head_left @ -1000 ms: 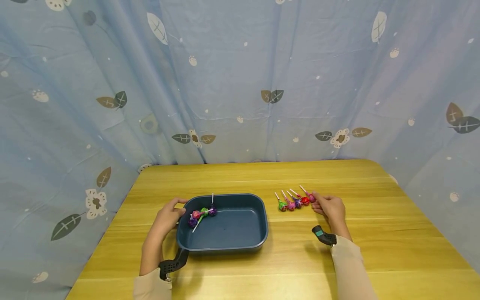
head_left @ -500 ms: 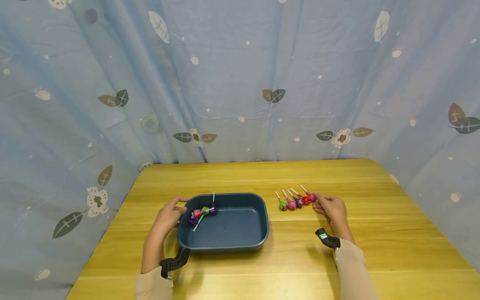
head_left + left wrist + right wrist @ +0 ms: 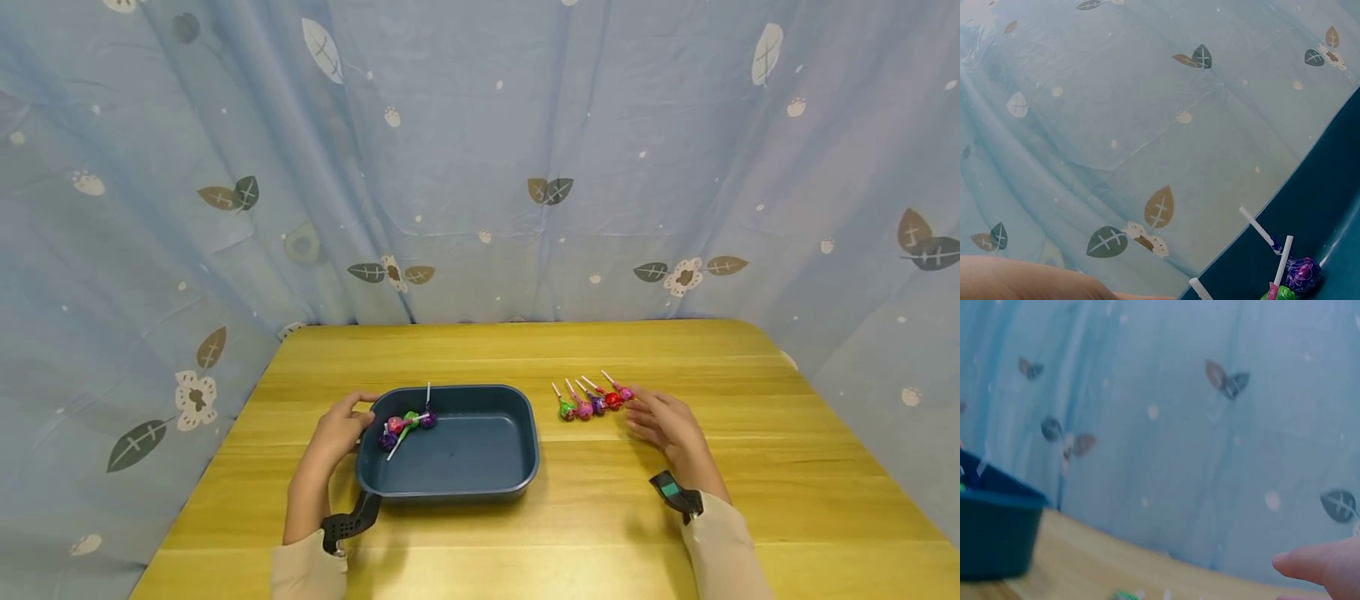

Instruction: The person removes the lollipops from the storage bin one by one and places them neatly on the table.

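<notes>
In the head view my left hand (image 3: 339,431) grips the left rim of a dark blue rectangular bin (image 3: 450,497). Inside, at the bin's left end, lie several wrapped lollipops, among them a green one (image 3: 410,419) and a purple one (image 3: 1304,274). One white stick leans up over the back rim. My right hand (image 3: 670,423) hovers at the right end of a row of lollipops, fingers loosely extended and holding nothing. Its fingertips are right at a magenta lollipop (image 3: 626,393). Leftward from there come a red (image 3: 612,401), a purple (image 3: 597,404), a pink (image 3: 583,410) and a green lollipop (image 3: 567,410).
All of this is on a yellow wooden table (image 3: 585,533). A blue patterned curtain (image 3: 480,167) hangs behind it and at both sides. Each wrist wears a black camera mount, the left one (image 3: 351,523) close to the bin's front left corner.
My right hand has loosened its fingers from the magenta lollipop and drawn slightly right. That lollipop lies at the row's end. The left hand and bin have stayed in place.
</notes>
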### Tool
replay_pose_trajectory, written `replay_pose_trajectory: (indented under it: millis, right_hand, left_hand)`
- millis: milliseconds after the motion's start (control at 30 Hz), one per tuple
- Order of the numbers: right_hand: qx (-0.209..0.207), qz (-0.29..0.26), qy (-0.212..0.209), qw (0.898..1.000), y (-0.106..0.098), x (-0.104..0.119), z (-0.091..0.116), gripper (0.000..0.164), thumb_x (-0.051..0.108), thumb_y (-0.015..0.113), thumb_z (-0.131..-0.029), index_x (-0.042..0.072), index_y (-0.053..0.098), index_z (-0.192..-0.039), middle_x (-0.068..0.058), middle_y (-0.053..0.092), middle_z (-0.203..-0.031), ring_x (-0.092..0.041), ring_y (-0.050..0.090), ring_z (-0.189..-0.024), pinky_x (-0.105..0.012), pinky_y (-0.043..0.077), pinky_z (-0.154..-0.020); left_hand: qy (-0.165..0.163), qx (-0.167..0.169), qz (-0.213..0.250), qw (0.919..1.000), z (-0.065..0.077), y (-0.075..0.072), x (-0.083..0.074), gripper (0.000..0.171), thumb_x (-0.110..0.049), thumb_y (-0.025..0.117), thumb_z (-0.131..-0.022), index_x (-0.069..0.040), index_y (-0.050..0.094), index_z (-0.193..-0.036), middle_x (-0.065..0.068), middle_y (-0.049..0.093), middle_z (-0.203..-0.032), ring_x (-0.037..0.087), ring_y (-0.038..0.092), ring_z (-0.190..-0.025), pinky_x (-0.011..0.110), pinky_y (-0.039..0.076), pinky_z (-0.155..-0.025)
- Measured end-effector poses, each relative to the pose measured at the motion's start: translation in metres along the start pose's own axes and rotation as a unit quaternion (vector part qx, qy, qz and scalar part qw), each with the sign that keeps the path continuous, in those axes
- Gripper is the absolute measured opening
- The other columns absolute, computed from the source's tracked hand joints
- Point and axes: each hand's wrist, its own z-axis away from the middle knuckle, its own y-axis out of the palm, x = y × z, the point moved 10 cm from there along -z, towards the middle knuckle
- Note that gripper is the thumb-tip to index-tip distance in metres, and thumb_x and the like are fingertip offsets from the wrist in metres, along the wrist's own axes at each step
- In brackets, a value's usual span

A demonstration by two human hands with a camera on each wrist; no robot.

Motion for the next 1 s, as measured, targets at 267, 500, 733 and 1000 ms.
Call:
replay_pose_trajectory:
  millis: [267,500,733,1000]
  right_hand:
    - [0.063,-0.002,-0.021,0.998,0.041,0.018,0.006,0.062,0.031,0.059,-0.097,-0.008,0.037,-0.141,-0.014,0.059,-0.115,-0.018,0.064,-0.094,-0.032,0.053,-0.086]
    - [0.098,0.015,-0.039,0.994,0.081,0.024,0.012,0.063,0.033,0.063,-0.095,-0.006,0.041,-0.139,-0.023,0.05,-0.125,-0.026,0.062,-0.097,-0.041,0.051,-0.09]
    - [0.142,0.016,-0.053,0.988,0.122,0.029,0.019,0.058,0.03,0.064,-0.094,-0.008,0.043,-0.134,-0.022,0.052,-0.12,-0.025,0.062,-0.093,-0.04,0.053,-0.086]
    - [0.191,-0.054,-0.067,0.978,0.172,0.034,0.03,0.045,0.024,0.062,-0.095,-0.005,0.048,-0.127,-0.028,0.046,-0.125,-0.028,0.06,-0.094,-0.039,0.054,-0.086]
  left_hand:
    - [-0.005,-0.002,0.002,1.0,0.0,0.0,0.002,0.033,-0.004,0.046,-0.099,0.0,0.053,-0.131,0.027,0.063,-0.11,0.035,0.065,-0.094,0.048,0.056,-0.074]
    - [-0.003,-0.002,-0.001,1.0,0.0,-0.001,0.0,0.032,-0.005,0.046,-0.099,0.0,0.052,-0.131,0.028,0.062,-0.11,0.037,0.064,-0.095,0.049,0.056,-0.074]
    - [0.003,-0.007,0.003,1.0,-0.002,0.001,-0.001,0.032,-0.003,0.046,-0.098,0.0,0.053,-0.13,0.027,0.064,-0.109,0.037,0.065,-0.094,0.049,0.056,-0.074]
    - [-0.001,-0.008,-0.01,0.9999,-0.002,-0.001,0.0,0.031,-0.004,0.047,-0.099,0.001,0.053,-0.129,0.027,0.064,-0.109,0.034,0.065,-0.091,0.046,0.057,-0.071]
